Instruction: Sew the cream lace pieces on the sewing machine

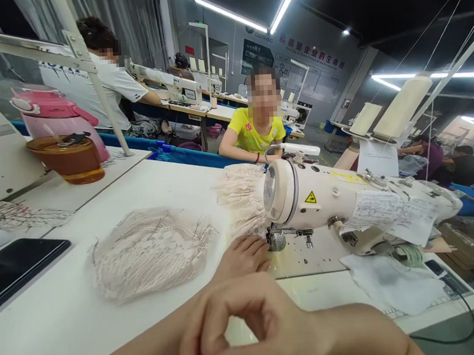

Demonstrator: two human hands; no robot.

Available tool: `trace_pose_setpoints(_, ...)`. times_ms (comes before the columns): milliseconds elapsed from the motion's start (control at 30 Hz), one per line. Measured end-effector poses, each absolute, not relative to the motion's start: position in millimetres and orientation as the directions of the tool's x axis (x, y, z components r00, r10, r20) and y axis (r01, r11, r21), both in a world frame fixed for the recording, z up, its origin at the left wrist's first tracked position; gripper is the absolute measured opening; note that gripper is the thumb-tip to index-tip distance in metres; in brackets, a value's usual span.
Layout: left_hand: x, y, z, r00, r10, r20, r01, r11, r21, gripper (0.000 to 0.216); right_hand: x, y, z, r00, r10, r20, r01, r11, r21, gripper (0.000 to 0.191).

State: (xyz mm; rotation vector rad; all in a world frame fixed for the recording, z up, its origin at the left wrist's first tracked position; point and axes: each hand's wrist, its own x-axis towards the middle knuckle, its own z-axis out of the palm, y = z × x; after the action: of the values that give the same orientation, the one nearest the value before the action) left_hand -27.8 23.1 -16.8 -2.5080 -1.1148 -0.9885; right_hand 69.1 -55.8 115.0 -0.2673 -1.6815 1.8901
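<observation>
My left hand lies flat on the white table, fingers stretched toward the presser foot of a cream sewing machine; its fingertips touch the edge of a stack of pale lace pieces that runs behind the needle. My right hand hovers close to the camera above my left forearm, its fingers curled with thumb and forefinger forming a ring, and nothing shows inside it. A flat heap of the same lace rests on the table to the left of my left hand.
A black tablet, a brown lidded bowl and a pink bottle stand at the left. Paper notes hang on the machine, with white cloth below. A person in yellow faces me; another person in white sits at the back left.
</observation>
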Motion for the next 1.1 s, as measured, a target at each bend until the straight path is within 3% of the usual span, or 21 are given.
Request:
trace_pose_setpoints(100,-28.2,21.0,-14.2,0.544,0.590,0.597,0.704,-0.708,0.057,0.030,80.7,-53.9,85.9,-0.826,0.546,0.136,-0.136,0.042,-0.990,0.031)
trace_pose_setpoints(267,-25.1,16.4,-9.1,0.561,0.648,0.514,0.719,-0.690,0.085,0.033,136.2,-37.3,48.5,-0.703,0.710,0.036,0.213,0.259,-0.942,0.029)
trace_pose_setpoints(400,-22.7,14.5,-2.5,0.562,0.674,0.480,0.720,-0.684,0.116,0.034,186.0,-12.1,28.9,-0.561,0.822,0.095,0.621,0.493,-0.610,0.027)
trace_pose_setpoints(567,-19.4,13.6,1.7,0.548,0.673,0.496,0.744,-0.664,0.078,0.033,214.0,29.4,21.6,-0.349,0.929,0.119,0.915,0.366,-0.172,0.032)
trace_pose_setpoints(700,-16.8,10.6,1.7,0.500,0.702,0.507,0.810,-0.586,0.013,0.029,214.5,49.7,13.0,-0.310,0.943,0.124,0.928,0.329,-0.175,0.038)
trace_pose_setpoints(833,-15.4,5.9,4.9,0.477,0.745,0.465,0.809,-0.579,0.097,0.028,218.0,47.4,3.8,-0.374,0.905,0.205,0.910,0.401,-0.108,0.039)
trace_pose_setpoints(933,-24.1,1.8,11.6,0.415,0.795,0.443,0.840,-0.522,0.148,0.026,224.5,43.0,-0.6,-0.412,0.881,0.232,0.885,0.447,-0.128,0.039)
trace_pose_setpoints(1100,-70.0,-12.2,21.1,0.018,0.856,0.517,0.964,-0.153,0.219,0.035,228.2,42.5,-7.2,-0.434,0.832,0.345,0.850,0.505,-0.148,0.037)
